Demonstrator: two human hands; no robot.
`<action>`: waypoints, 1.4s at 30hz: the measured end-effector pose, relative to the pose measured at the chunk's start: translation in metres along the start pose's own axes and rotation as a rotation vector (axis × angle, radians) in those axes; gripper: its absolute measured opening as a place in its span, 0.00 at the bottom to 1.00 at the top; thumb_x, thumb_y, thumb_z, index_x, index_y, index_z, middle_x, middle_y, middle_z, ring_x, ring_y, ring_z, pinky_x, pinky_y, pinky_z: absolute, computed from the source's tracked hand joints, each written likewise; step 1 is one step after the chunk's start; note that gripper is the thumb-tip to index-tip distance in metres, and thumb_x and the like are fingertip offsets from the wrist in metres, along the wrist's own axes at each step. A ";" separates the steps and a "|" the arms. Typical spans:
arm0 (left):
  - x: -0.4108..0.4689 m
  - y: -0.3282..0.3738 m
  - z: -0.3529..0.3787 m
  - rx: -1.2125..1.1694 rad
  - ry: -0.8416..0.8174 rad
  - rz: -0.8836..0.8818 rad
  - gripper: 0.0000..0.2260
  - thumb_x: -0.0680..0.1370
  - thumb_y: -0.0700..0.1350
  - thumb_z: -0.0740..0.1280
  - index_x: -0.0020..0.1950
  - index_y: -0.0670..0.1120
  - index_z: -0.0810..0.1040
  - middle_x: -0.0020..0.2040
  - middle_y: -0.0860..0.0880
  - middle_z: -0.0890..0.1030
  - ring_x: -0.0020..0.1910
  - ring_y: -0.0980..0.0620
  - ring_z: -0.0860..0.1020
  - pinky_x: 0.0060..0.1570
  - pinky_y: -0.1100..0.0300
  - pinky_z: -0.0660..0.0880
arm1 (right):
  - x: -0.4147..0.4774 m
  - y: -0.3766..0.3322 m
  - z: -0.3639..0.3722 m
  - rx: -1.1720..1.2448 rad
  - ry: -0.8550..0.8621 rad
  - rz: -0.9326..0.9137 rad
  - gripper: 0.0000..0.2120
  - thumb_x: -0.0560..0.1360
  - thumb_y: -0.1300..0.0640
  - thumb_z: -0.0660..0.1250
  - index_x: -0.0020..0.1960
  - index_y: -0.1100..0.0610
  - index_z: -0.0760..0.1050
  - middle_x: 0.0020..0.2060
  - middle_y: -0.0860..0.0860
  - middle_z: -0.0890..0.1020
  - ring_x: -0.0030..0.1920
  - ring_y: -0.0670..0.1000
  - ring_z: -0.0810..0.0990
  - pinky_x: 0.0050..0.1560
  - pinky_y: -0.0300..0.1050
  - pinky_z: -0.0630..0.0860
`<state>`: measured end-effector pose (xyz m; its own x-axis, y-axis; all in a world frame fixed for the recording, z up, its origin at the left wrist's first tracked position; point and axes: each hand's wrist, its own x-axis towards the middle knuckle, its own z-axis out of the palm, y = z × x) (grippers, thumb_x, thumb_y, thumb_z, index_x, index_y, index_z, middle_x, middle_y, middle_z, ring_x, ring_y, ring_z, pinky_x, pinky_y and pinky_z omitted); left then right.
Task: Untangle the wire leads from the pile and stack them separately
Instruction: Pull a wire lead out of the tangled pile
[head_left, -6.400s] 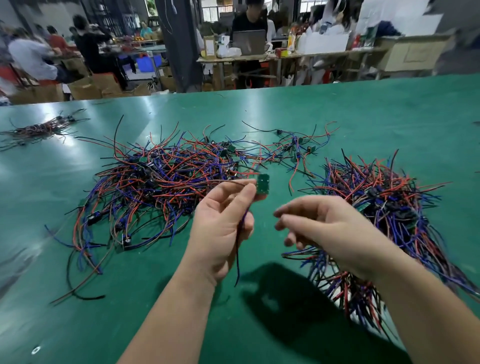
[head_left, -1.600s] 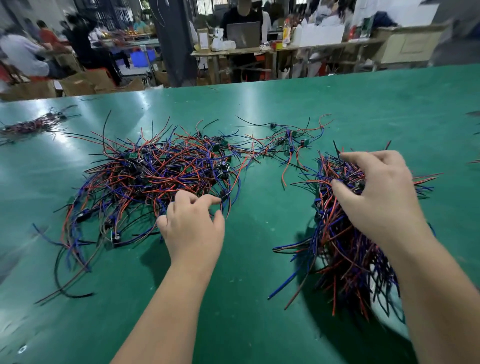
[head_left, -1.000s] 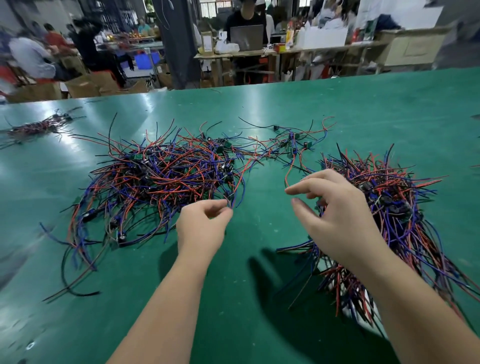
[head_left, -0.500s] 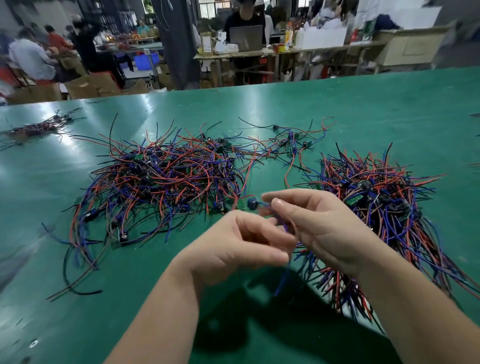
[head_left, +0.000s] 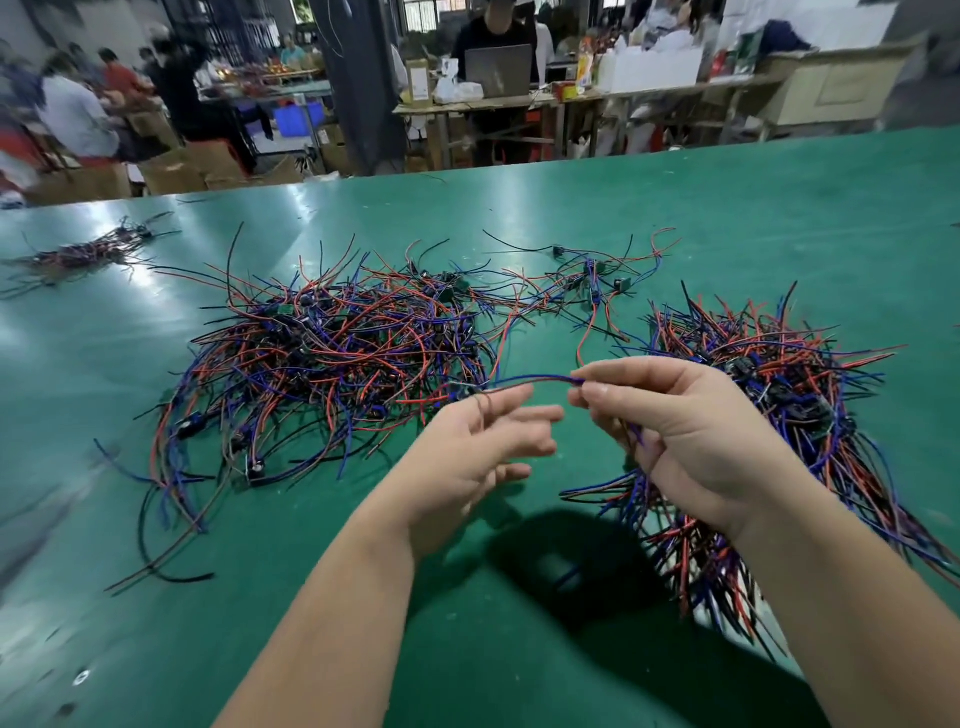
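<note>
Wire leads (head_left: 332, 358) are heaped in a large tangle on the green table (head_left: 779, 208), with a sorted stack (head_left: 769, 374) to the right. One blue lead (head_left: 535, 380), judged light and limp, is pinched near its end by the right hand (head_left: 691, 431). The fingers of the left hand (head_left: 483, 447) are spread, perhaps touching it.

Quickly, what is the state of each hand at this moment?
Left hand: open, fingers straight, gripping nothing.
Right hand: pinches a blue wire lead between thumb and forefinger.
</note>
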<state>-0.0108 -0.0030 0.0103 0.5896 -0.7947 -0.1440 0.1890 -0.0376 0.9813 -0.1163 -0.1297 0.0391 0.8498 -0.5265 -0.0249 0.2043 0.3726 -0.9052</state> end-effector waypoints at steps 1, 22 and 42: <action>0.001 0.002 0.001 -0.102 0.024 -0.012 0.21 0.70 0.51 0.68 0.61 0.47 0.72 0.49 0.52 0.85 0.42 0.57 0.82 0.40 0.63 0.74 | 0.000 0.000 0.000 0.035 0.026 -0.001 0.05 0.58 0.68 0.69 0.33 0.63 0.82 0.30 0.56 0.83 0.31 0.48 0.83 0.32 0.32 0.76; 0.002 0.010 0.005 -0.676 0.265 0.346 0.13 0.74 0.47 0.62 0.56 0.44 0.76 0.44 0.49 0.85 0.44 0.54 0.83 0.43 0.64 0.79 | -0.005 0.005 0.002 -0.100 0.016 0.154 0.10 0.59 0.65 0.70 0.40 0.59 0.77 0.30 0.53 0.82 0.31 0.53 0.84 0.28 0.37 0.75; -0.019 0.003 0.014 -0.125 -0.285 -0.020 0.07 0.71 0.44 0.67 0.43 0.46 0.85 0.31 0.47 0.81 0.24 0.55 0.78 0.28 0.63 0.76 | -0.009 0.001 0.002 -0.357 -0.113 0.083 0.13 0.57 0.49 0.74 0.38 0.56 0.83 0.32 0.51 0.81 0.32 0.46 0.75 0.44 0.48 0.68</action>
<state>-0.0325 0.0031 0.0175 0.3445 -0.9331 -0.1037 0.3038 0.0062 0.9527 -0.1232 -0.1230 0.0389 0.9087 -0.4105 -0.0755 -0.0326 0.1104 -0.9934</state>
